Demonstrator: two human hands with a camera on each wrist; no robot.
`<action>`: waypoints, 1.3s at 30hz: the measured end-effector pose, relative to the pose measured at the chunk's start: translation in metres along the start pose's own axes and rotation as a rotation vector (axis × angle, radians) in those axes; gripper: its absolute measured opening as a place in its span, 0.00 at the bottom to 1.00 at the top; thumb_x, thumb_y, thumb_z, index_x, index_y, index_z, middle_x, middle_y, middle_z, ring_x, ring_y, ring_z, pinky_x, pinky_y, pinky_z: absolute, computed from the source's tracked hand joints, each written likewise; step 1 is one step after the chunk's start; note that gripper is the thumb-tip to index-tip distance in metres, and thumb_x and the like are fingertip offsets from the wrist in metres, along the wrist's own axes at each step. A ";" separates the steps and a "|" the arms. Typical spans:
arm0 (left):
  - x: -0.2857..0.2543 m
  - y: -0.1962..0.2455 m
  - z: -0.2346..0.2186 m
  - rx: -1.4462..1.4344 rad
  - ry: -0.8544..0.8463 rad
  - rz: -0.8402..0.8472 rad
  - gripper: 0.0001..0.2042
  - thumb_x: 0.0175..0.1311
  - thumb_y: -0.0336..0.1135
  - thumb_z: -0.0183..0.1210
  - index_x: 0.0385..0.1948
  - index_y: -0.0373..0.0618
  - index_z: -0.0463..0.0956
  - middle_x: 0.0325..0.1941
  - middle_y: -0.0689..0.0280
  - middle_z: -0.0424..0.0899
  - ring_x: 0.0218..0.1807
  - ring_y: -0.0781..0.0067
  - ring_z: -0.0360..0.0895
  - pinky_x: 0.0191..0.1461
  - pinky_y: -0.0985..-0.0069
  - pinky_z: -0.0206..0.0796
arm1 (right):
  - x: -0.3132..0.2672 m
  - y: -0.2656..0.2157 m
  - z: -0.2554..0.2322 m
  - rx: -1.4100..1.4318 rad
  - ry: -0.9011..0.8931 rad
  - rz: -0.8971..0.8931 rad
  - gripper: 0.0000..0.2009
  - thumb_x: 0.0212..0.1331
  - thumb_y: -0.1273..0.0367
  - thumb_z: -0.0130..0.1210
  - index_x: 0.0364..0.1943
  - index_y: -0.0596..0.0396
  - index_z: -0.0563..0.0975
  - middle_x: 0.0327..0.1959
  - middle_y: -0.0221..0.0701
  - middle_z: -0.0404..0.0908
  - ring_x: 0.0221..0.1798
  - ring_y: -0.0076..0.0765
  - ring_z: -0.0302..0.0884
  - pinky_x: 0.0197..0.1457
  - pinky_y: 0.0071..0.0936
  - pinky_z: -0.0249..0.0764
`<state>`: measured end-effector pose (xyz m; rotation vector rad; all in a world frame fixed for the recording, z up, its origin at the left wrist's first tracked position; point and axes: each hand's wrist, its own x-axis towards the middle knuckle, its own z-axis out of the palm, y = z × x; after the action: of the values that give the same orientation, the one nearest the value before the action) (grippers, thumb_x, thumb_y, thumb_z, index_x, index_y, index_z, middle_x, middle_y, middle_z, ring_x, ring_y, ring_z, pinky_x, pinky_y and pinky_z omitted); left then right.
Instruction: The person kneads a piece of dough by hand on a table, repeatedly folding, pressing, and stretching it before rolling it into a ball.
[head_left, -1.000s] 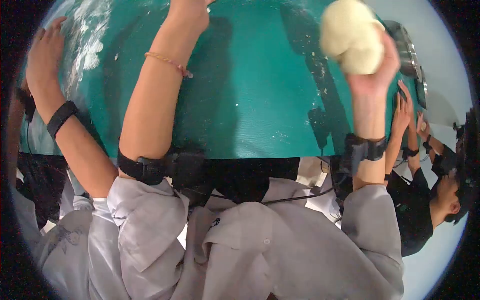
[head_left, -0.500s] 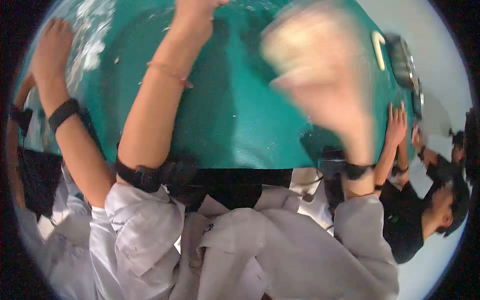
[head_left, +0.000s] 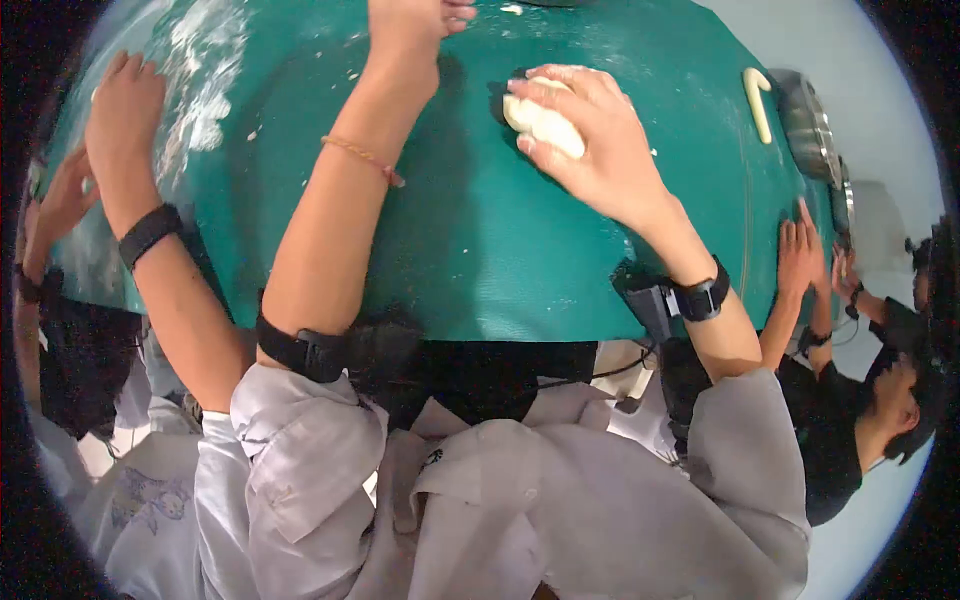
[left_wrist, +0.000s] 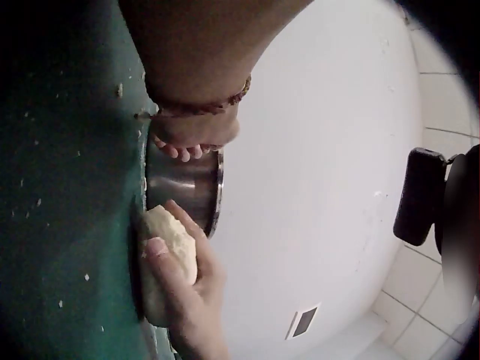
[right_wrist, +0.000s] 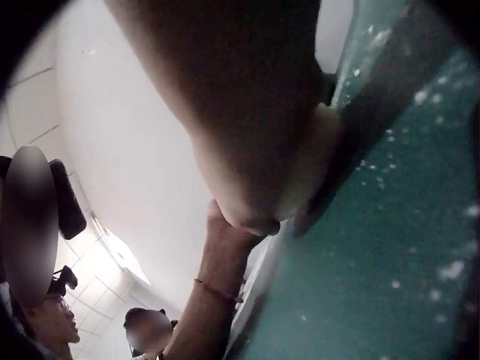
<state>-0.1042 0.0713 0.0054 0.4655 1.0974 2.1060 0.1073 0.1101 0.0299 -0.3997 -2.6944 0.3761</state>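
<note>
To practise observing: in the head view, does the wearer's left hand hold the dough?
No, the right hand grips the dough, apart from the left hand.

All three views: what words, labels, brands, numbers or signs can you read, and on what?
None can be read in any view.
Small emblem on the wearer's grey shirt: too small to read.
Print on the neighbour's pale shirt: no legible lettering.
Dough in the right hand: no lettering visible.
</note>
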 end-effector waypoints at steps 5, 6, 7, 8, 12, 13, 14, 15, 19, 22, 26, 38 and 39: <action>-0.003 -0.002 -0.002 -0.012 -0.011 -0.032 0.16 0.65 0.46 0.53 0.45 0.43 0.71 0.30 0.67 0.76 0.32 0.75 0.75 0.36 0.77 0.69 | 0.014 0.002 -0.053 1.304 0.425 0.766 0.22 0.60 0.58 0.54 0.55 0.53 0.74 0.48 0.34 0.81 0.49 0.38 0.80 0.50 0.38 0.79; -0.004 -0.001 0.000 -0.014 -0.015 -0.034 0.17 0.65 0.46 0.53 0.45 0.43 0.71 0.30 0.67 0.76 0.32 0.75 0.75 0.36 0.77 0.69 | 0.000 0.029 -0.075 1.451 0.610 0.606 0.23 0.65 0.56 0.47 0.60 0.51 0.70 0.58 0.40 0.73 0.59 0.49 0.73 0.58 0.52 0.72; -0.004 -0.002 0.000 -0.015 -0.014 -0.038 0.17 0.65 0.46 0.53 0.46 0.43 0.71 0.31 0.67 0.76 0.32 0.75 0.75 0.36 0.77 0.69 | -0.007 0.040 -0.099 1.471 0.747 0.505 0.22 0.64 0.56 0.48 0.59 0.52 0.71 0.57 0.40 0.74 0.58 0.48 0.73 0.56 0.51 0.73; -0.005 -0.002 0.000 -0.018 -0.018 -0.040 0.17 0.66 0.46 0.53 0.46 0.43 0.71 0.31 0.67 0.76 0.32 0.75 0.75 0.36 0.77 0.69 | -0.013 0.038 -0.125 1.404 0.813 0.403 0.22 0.63 0.57 0.48 0.58 0.52 0.71 0.56 0.40 0.75 0.57 0.47 0.74 0.55 0.49 0.73; -0.006 -0.001 0.000 -0.020 -0.029 -0.046 0.17 0.66 0.47 0.53 0.47 0.43 0.71 0.32 0.67 0.77 0.33 0.74 0.75 0.37 0.77 0.69 | -0.015 -0.013 -0.170 0.871 0.815 0.077 0.19 0.61 0.60 0.51 0.54 0.53 0.74 0.52 0.41 0.77 0.53 0.43 0.76 0.50 0.45 0.74; -0.005 0.000 0.000 -0.020 -0.026 -0.044 0.18 0.66 0.47 0.52 0.47 0.43 0.71 0.32 0.67 0.77 0.33 0.74 0.75 0.37 0.77 0.69 | -0.013 -0.027 -0.163 0.745 0.774 0.030 0.19 0.60 0.61 0.52 0.53 0.54 0.75 0.51 0.41 0.78 0.52 0.43 0.76 0.49 0.44 0.75; -0.005 0.001 -0.001 -0.022 -0.025 -0.041 0.18 0.66 0.47 0.52 0.47 0.43 0.71 0.32 0.67 0.77 0.33 0.74 0.75 0.37 0.77 0.70 | -0.013 -0.038 -0.149 0.642 0.721 0.005 0.18 0.59 0.62 0.53 0.52 0.54 0.76 0.50 0.41 0.79 0.51 0.42 0.77 0.47 0.43 0.75; -0.004 0.002 0.000 -0.020 -0.023 -0.034 0.18 0.66 0.47 0.52 0.48 0.43 0.71 0.32 0.67 0.77 0.34 0.74 0.75 0.37 0.76 0.70 | -0.008 -0.048 -0.125 0.586 0.633 0.017 0.17 0.58 0.63 0.54 0.51 0.54 0.77 0.49 0.41 0.79 0.50 0.41 0.77 0.46 0.42 0.75; -0.004 0.003 -0.002 -0.015 -0.009 -0.028 0.18 0.66 0.48 0.52 0.49 0.44 0.71 0.33 0.66 0.77 0.34 0.74 0.76 0.38 0.76 0.70 | 0.022 -0.054 -0.009 0.424 0.121 0.223 0.15 0.56 0.66 0.57 0.46 0.56 0.80 0.45 0.41 0.82 0.46 0.37 0.79 0.41 0.38 0.77; -0.005 0.004 -0.005 -0.027 -0.002 -0.038 0.19 0.67 0.48 0.52 0.49 0.44 0.71 0.34 0.66 0.77 0.35 0.74 0.76 0.39 0.76 0.70 | 0.016 -0.046 0.018 -0.467 -0.125 -0.079 0.25 0.68 0.53 0.39 0.66 0.48 0.63 0.67 0.46 0.61 0.69 0.60 0.58 0.66 0.62 0.59; -0.007 0.005 -0.001 -0.027 -0.018 -0.032 0.19 0.67 0.49 0.51 0.50 0.44 0.71 0.35 0.66 0.78 0.36 0.74 0.76 0.39 0.75 0.71 | 0.012 -0.027 0.021 -0.301 -0.168 -0.035 0.27 0.68 0.52 0.38 0.67 0.46 0.60 0.71 0.49 0.53 0.72 0.63 0.49 0.69 0.65 0.51; -0.005 0.000 -0.005 0.010 -0.042 -0.011 0.21 0.68 0.50 0.50 0.53 0.44 0.70 0.38 0.65 0.79 0.38 0.73 0.77 0.41 0.74 0.72 | 0.012 -0.021 0.019 -0.181 -0.088 -0.107 0.30 0.43 0.56 0.65 0.56 0.40 0.74 0.64 0.46 0.65 0.63 0.57 0.65 0.55 0.59 0.69; -0.005 0.000 -0.005 0.019 -0.046 -0.010 0.21 0.68 0.50 0.50 0.54 0.45 0.70 0.38 0.65 0.79 0.38 0.73 0.77 0.42 0.74 0.72 | 0.014 -0.021 0.018 -0.219 -0.037 -0.118 0.28 0.41 0.59 0.65 0.52 0.44 0.76 0.58 0.45 0.73 0.58 0.54 0.71 0.54 0.53 0.72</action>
<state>-0.1033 0.0649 0.0023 0.5141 1.0927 2.0681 0.0830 0.0913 0.0247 -0.2951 -2.7884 0.0545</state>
